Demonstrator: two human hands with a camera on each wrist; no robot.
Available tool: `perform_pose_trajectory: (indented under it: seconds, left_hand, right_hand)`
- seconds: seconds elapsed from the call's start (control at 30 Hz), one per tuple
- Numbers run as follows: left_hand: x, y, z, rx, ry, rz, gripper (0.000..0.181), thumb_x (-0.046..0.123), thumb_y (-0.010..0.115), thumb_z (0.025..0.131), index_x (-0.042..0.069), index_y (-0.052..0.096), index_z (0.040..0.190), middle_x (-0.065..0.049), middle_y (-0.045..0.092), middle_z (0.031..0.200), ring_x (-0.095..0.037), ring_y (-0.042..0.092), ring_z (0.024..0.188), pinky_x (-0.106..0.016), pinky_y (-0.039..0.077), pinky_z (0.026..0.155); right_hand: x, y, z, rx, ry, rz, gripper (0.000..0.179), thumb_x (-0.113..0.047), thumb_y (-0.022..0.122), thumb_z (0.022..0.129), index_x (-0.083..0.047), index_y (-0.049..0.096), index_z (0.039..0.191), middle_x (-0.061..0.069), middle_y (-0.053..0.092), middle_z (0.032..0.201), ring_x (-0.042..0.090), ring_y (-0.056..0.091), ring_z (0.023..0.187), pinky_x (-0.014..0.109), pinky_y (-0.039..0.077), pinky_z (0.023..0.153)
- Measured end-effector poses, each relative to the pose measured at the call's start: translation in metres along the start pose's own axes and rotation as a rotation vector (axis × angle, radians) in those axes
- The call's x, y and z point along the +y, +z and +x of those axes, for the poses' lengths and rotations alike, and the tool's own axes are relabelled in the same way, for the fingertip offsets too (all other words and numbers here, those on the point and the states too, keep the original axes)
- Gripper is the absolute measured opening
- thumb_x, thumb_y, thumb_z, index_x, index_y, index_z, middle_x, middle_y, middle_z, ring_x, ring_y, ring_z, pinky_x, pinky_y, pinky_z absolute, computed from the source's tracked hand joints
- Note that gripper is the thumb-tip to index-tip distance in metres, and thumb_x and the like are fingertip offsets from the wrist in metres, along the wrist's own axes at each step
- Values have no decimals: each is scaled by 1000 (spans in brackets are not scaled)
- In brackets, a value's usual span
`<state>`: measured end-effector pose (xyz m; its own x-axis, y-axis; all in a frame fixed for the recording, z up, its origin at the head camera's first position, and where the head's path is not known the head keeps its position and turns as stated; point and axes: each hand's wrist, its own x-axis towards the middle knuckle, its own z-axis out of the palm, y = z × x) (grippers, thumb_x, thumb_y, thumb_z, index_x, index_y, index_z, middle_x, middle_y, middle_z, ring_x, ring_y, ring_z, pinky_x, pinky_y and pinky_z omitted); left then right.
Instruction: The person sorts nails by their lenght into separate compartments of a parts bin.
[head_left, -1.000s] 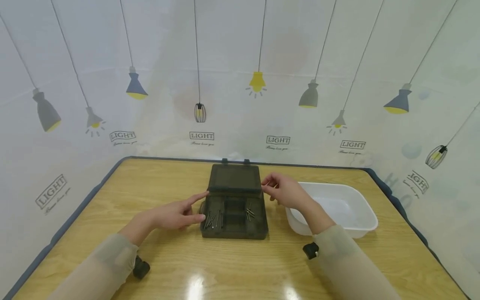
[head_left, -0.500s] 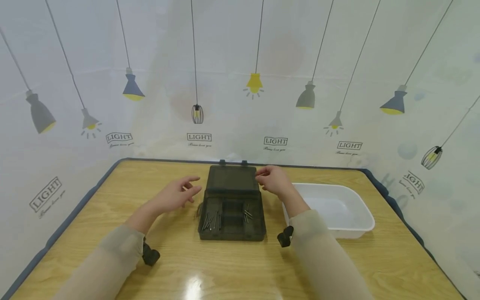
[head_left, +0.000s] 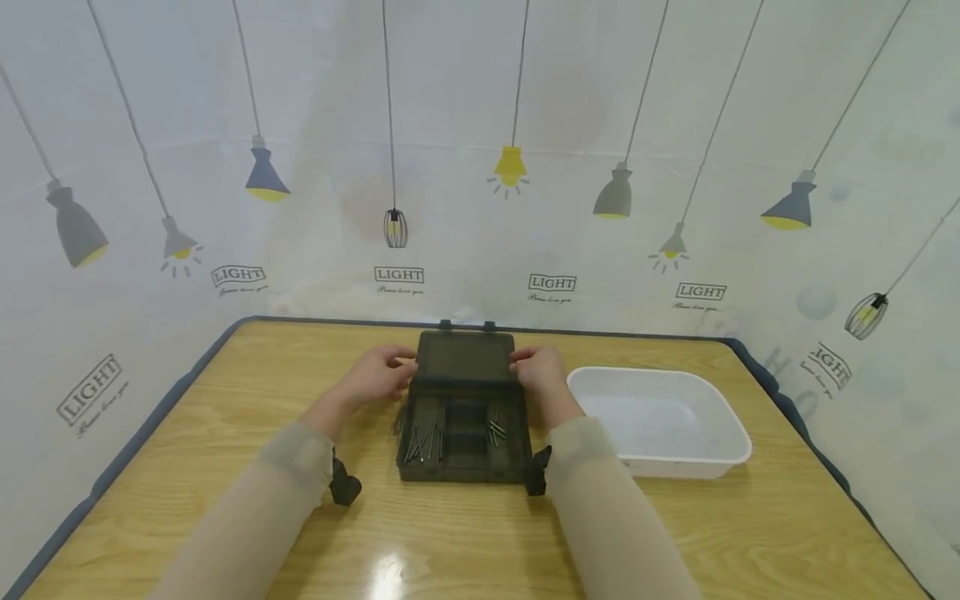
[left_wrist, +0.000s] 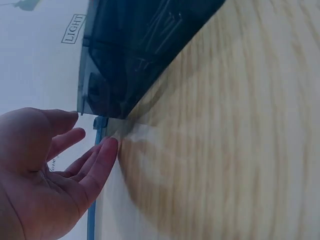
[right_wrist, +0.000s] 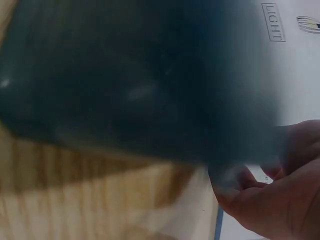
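Observation:
A dark translucent plastic storage box [head_left: 465,471] stands on the table with its lid [head_left: 467,357] raised at the back. Long thin metal pieces that look like nails or screws [head_left: 422,443] lie in its left compartment, and shorter ones [head_left: 496,431] at the right. My left hand [head_left: 375,372] is at the lid's left edge; in the left wrist view, a fingertip meets the lid's corner [left_wrist: 102,90] while the other fingers extend loosely below. My right hand [head_left: 542,373] grips the lid's right edge, its fingertips partly hidden behind the blurred lid [right_wrist: 150,75] in the right wrist view.
A white plastic basin [head_left: 660,461] stands to the right of the box, close to my right forearm. Behind the wooden table [head_left: 465,533], a pale curtain [head_left: 450,83] printed with lamps rises along the dark blue table edge.
My left hand has lifted off the box's left side and moved back and right to the lid's edge. My right hand has stayed by the lid's right edge, its forearm swinging left.

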<state>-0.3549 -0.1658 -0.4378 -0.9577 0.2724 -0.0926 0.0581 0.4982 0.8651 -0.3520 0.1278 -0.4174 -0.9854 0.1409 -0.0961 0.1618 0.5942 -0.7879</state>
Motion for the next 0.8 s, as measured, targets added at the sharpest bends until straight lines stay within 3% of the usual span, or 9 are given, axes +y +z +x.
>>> perform_pose_trajectory:
  seconds: [0.2, 0.3, 0.43, 0.53, 0.8]
  left_hand:
    - [2, 5, 5, 16, -25, 16, 45, 13, 59, 113, -3, 57, 155, -32, 64, 146, -34, 74, 114, -38, 66, 90]
    - [2, 7, 8, 27, -15, 35, 43, 9, 60, 112, -5, 59, 152, -33, 65, 146, -34, 77, 109, -39, 66, 86]
    - [0, 9, 11, 51, 0, 72, 38, 4, 61, 109, -8, 64, 145, -33, 69, 141, -23, 76, 89, -32, 63, 78]
    - [0, 11, 12, 68, 2, 93, 36, 1, 62, 108, -9, 67, 142, -32, 71, 138, -19, 74, 85, -30, 60, 76]
    - [-5, 15, 10, 115, -51, 6, 35, 2, 66, 107, -7, 69, 141, -30, 70, 141, -34, 77, 111, -36, 65, 88]
  right_hand:
    - [8, 1, 2, -5, -5, -87, 30, -6, 65, 102, -2, 80, 128, 19, 74, 137, 35, 66, 120, 43, 55, 104]
    - [10, 1, 3, 1, -11, -111, 31, -5, 63, 101, -3, 81, 127, 18, 75, 135, 34, 66, 120, 41, 54, 104]
    - [13, 2, 4, 15, -6, -116, 32, -3, 63, 97, -4, 83, 122, 17, 77, 132, 33, 67, 117, 39, 54, 101]
    - [14, 2, 4, 23, 6, -106, 33, -2, 63, 96, -5, 84, 120, 17, 77, 132, 32, 68, 115, 37, 54, 98]
    - [16, 6, 2, 45, 50, -13, 35, 2, 62, 93, -3, 84, 120, 18, 77, 132, 33, 66, 114, 36, 54, 95]
